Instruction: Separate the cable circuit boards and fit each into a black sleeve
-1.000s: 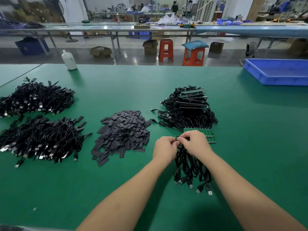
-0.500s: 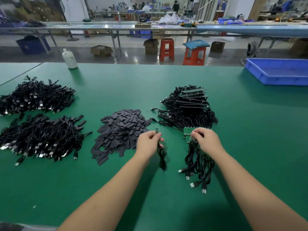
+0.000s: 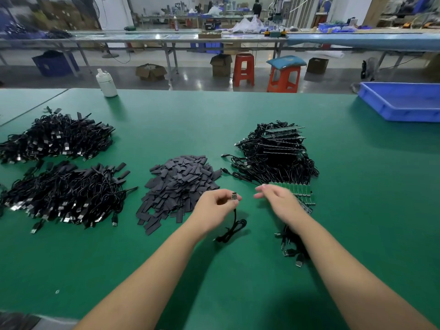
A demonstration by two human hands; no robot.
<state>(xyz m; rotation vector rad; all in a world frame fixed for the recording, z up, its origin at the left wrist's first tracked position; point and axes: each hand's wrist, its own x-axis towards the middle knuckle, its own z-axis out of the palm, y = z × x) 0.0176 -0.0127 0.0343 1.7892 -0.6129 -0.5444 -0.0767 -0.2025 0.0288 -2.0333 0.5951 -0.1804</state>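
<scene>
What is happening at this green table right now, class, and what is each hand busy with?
A person is separating small cable circuit boards and sleeving them. The left hand pinches one separated board, its black cable trailing onto the green table. The right hand, fingers loose and holding nothing, hovers near the green strip of joined boards. The pile of black sleeves lies just left of the hands; no sleeve is on the board yet.

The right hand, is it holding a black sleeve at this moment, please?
No, the right hand hovers open and empty over the green board strip.
</scene>
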